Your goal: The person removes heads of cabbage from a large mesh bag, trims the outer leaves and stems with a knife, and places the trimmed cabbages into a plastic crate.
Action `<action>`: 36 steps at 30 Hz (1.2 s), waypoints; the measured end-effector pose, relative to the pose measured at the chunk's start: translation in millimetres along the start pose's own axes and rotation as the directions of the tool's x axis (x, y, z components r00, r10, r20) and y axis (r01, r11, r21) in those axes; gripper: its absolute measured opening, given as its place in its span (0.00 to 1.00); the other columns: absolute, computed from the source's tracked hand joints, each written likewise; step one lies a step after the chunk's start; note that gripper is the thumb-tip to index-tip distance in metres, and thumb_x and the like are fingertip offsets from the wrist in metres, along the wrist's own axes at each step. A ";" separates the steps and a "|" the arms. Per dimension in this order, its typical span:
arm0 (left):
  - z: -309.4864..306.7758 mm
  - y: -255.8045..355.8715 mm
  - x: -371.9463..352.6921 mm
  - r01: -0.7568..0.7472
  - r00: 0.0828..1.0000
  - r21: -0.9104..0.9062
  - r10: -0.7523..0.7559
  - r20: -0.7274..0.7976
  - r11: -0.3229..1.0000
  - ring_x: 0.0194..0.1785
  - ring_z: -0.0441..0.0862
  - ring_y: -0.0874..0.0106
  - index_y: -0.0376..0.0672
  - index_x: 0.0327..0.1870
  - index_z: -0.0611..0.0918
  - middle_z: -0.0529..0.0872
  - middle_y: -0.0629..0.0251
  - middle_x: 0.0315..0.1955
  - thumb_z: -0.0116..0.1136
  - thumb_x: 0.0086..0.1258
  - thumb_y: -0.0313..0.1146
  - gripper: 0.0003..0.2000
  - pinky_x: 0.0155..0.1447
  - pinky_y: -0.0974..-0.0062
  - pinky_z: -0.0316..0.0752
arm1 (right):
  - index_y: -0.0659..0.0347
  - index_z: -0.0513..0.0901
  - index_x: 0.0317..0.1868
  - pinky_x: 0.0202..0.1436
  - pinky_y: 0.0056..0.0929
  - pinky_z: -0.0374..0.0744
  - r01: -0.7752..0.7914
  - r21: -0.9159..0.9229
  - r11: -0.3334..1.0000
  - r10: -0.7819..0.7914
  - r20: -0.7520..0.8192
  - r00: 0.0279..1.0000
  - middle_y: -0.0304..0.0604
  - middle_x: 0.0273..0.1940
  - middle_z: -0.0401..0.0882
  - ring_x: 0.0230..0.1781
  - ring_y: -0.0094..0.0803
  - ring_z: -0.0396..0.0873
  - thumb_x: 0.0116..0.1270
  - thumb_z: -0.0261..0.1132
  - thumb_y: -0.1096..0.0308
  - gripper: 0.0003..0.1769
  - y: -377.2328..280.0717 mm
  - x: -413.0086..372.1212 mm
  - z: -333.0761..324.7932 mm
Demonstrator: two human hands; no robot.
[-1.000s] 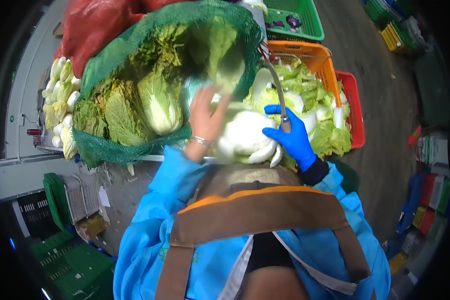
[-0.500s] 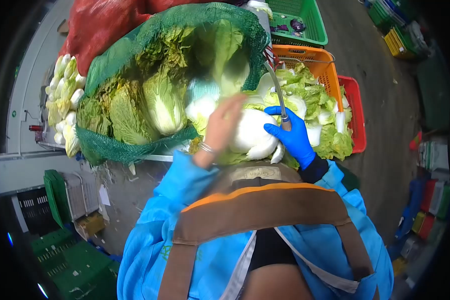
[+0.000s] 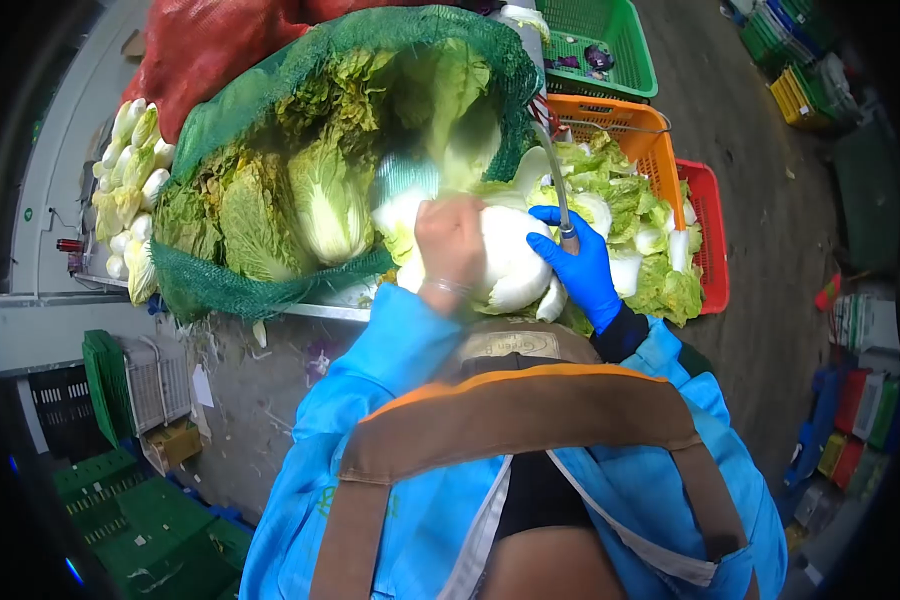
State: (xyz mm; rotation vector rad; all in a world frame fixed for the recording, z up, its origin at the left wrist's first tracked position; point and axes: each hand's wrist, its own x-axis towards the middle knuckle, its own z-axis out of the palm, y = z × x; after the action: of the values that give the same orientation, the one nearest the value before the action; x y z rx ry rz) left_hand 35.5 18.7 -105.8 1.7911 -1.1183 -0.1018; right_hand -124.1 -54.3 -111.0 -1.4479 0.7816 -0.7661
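A trimmed white napa cabbage (image 3: 515,255) lies on its side in front of my body, its pale base toward my right hand. My bare left hand (image 3: 450,240) is closed at the cabbage's left part, fingers curled in and slightly blurred; its fingertips are hidden. My right hand (image 3: 582,262), in a blue glove, is wrapped round the wooden handle of a knife (image 3: 560,185) with a narrow curved blade pointing away from me. The gloved thumb and index finger also touch the cabbage's right end. Loose leaves (image 3: 660,285) lie beyond the glove.
A green mesh sack (image 3: 260,290) with several napa cabbages (image 3: 330,215) lies open at left. An orange crate (image 3: 625,118) of cut leaves stands at right, beside a red crate (image 3: 712,240). A green crate (image 3: 635,60), a red sack (image 3: 215,60) and small white-stemmed greens (image 3: 130,190) lie farther off.
My left hand has come down onto the cabbage, its fingers going from stretched out to curled. My right hand and the knife have barely moved.
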 end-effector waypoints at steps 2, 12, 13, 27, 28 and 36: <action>-7.4 -4.7 -1.8 0.086 0.994 0.031 -0.088 0.072 0.996 0.32 0.74 0.64 0.40 0.31 0.83 0.82 0.58 0.24 0.44 0.69 0.36 0.15 0.41 0.69 0.68 | 0.65 0.78 0.45 0.54 0.25 0.71 -0.016 0.036 0.999 0.015 0.024 1.000 0.39 0.44 0.78 0.46 0.24 0.74 0.56 0.70 0.68 0.18 -1.5 -0.5 0.0; -11.4 2.4 0.1 0.130 0.856 -0.232 0.008 0.516 0.964 0.61 0.67 0.58 0.33 0.63 0.58 0.68 0.47 0.56 0.76 0.36 0.39 0.50 0.63 0.69 0.64 | 0.66 0.64 0.62 0.60 0.31 0.70 0.059 -0.021 0.998 -0.056 0.141 0.988 0.46 0.58 0.69 0.57 0.30 0.69 0.45 0.76 0.65 0.44 4.5 3.1 -6.2; -7.3 -0.7 -2.5 0.129 0.878 -0.222 -0.007 0.479 0.967 0.59 0.71 0.58 0.35 0.62 0.60 0.71 0.49 0.54 0.77 0.32 0.38 0.51 0.60 0.68 0.67 | 0.65 0.63 0.63 0.61 0.31 0.69 0.077 -0.120 0.990 -0.059 0.147 0.987 0.47 0.60 0.67 0.58 0.31 0.68 0.44 0.77 0.65 0.46 4.8 3.1 -8.0; -13.5 -6.2 7.8 0.142 0.845 -0.184 -0.022 0.534 0.973 0.55 0.73 0.61 0.38 0.60 0.62 0.73 0.53 0.51 0.76 0.32 0.38 0.48 0.58 0.69 0.69 | 0.61 0.76 0.56 0.43 0.23 0.77 -0.075 -0.287 0.955 0.146 0.234 0.961 0.40 0.38 0.83 0.37 0.19 0.78 0.44 0.77 0.63 0.36 -12.9 23.4 -21.1; -12.2 -9.5 10.0 0.159 0.826 -0.249 0.010 0.564 0.955 0.55 0.72 0.63 0.36 0.60 0.60 0.72 0.54 0.50 0.76 0.33 0.36 0.48 0.58 0.70 0.68 | 0.61 0.76 0.56 0.43 0.23 0.77 -0.053 -0.286 0.957 0.123 0.232 0.965 0.40 0.38 0.83 0.37 0.19 0.78 0.44 0.77 0.63 0.36 -8.8 26.6 -22.3; -7.7 11.5 3.8 0.167 0.870 -0.220 -0.039 0.491 0.961 0.54 0.70 0.65 0.36 0.58 0.61 0.71 0.56 0.48 0.76 0.32 0.37 0.47 0.59 0.70 0.67 | 0.57 0.75 0.44 0.50 0.28 0.73 0.063 -0.496 0.866 -0.029 0.076 0.997 0.38 0.42 0.77 0.45 0.32 0.76 0.33 0.80 0.57 0.36 2.0 3.2 -26.7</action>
State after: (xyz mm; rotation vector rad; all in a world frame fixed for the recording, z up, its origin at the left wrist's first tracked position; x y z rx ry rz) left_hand 34.3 20.2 -91.5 1.6282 -1.2833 -0.7665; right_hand -144.8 -71.7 -112.5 -1.9523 0.9406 -0.5663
